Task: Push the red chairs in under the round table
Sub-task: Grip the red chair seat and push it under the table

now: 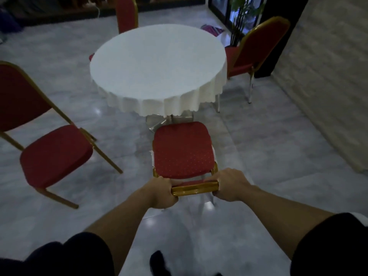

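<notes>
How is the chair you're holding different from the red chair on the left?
The held chair faces the round table, its seat front near the cloth's edge; the left chair stands apart, angled away. Left hand and right hand grip the held chair's back; nothing touches the left chair. Both have red cushions and gold frames.

The round bench [157, 64] is covered by a white matt cloth with a scalloped hem; below it shows a shiny bare metal foot [159, 121]. The near red chair's seat [182, 149] is woven fabric dotted with small pale specks, framed in glossy gold-painted metal tubing [194, 189]. The left red chair [53, 154] has plain matt upholstery. The grey marbled floor [268, 156] is polished and reflective.
</notes>
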Demonstrator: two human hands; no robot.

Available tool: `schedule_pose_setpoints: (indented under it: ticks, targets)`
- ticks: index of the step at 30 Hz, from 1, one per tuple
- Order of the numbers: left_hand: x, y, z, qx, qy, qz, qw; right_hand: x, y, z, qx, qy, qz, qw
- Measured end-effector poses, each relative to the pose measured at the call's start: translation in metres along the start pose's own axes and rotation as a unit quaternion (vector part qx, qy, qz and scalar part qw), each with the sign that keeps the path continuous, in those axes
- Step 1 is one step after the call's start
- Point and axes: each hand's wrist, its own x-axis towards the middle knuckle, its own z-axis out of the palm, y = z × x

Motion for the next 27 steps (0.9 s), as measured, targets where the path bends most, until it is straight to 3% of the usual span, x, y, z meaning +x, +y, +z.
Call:
schedule_pose_setpoints:
  ticks: [9, 27]
  targets:
    - [0.021, 0.013, -0.013, -0.020, 0.001, -0.047, 0.999, 0.028, 0.030, -0.018, 0.002, -0.017, -0.039, 0.999]
    - [0.166, -0.061, -0.156, -0.022, 0.025, -0.044, 0.998, 0.223, 0.067, -0.125, -0.002, -0.015, -0.034, 0.999]
